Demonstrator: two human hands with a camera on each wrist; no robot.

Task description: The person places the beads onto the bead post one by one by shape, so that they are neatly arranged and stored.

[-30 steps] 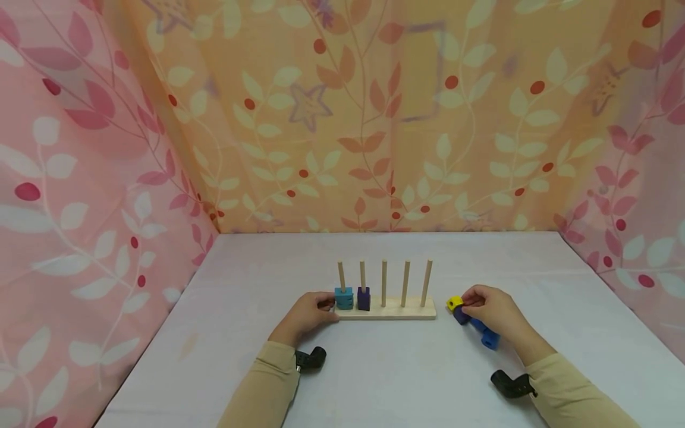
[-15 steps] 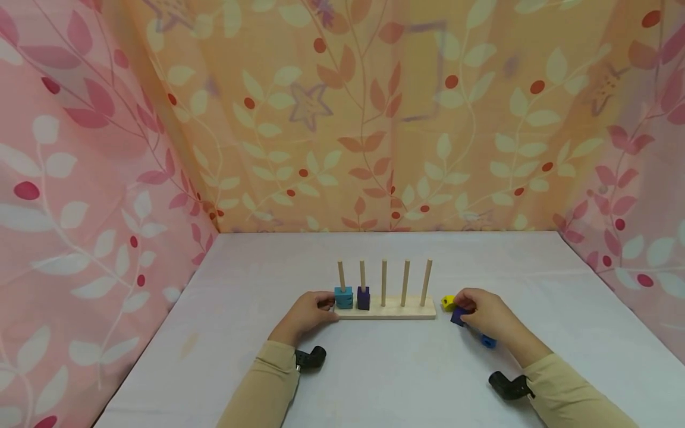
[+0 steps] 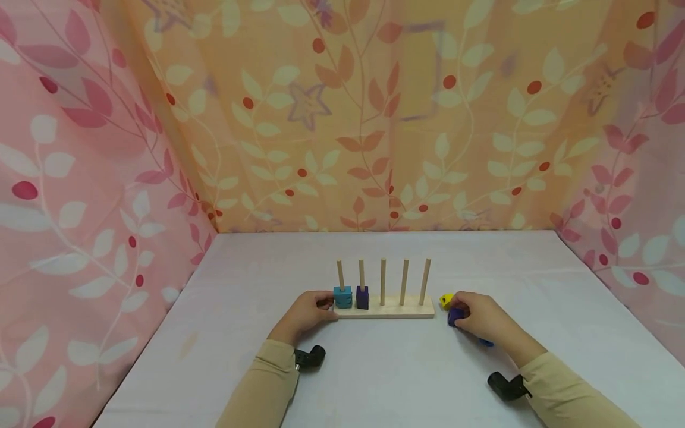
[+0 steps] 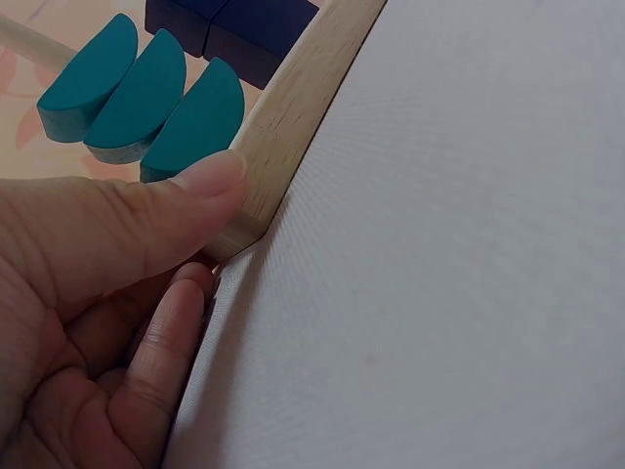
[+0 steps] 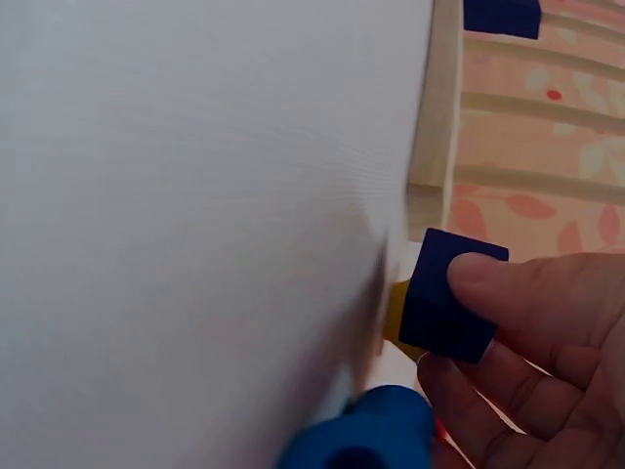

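A wooden peg board (image 3: pixel 398 312) with several upright pegs stands mid-table. Teal half-round blocks (image 4: pixel 200 122) are stacked on its leftmost peg, and dark purple blocks (image 3: pixel 363 299) on the second. At the board's left end, my left hand (image 3: pixel 304 315) grips the base, thumb (image 4: pixel 210 181) on its edge. My right hand (image 3: pixel 489 321), right of the board, pinches a dark purple block (image 5: pixel 444 308) between thumb and fingers. Just beyond that block lies a yellow block (image 3: pixel 446 301). Partly hidden under the right hand is a blue piece (image 5: pixel 381 420).
The white-covered table (image 3: pixel 396 380) ends at a patterned orange curtain (image 3: pixel 342 148), with a pink curtain (image 3: pixel 80 238) on the left and another on the right. Black wrist cameras (image 3: pixel 505 386) jut from both sleeves. A small red bit shows behind the blue piece.
The right hand has shifted slightly left and now pinches the purple block, drawn away from the blue pieces. The yellow block has moved slightly left. The left hand stays on the board.
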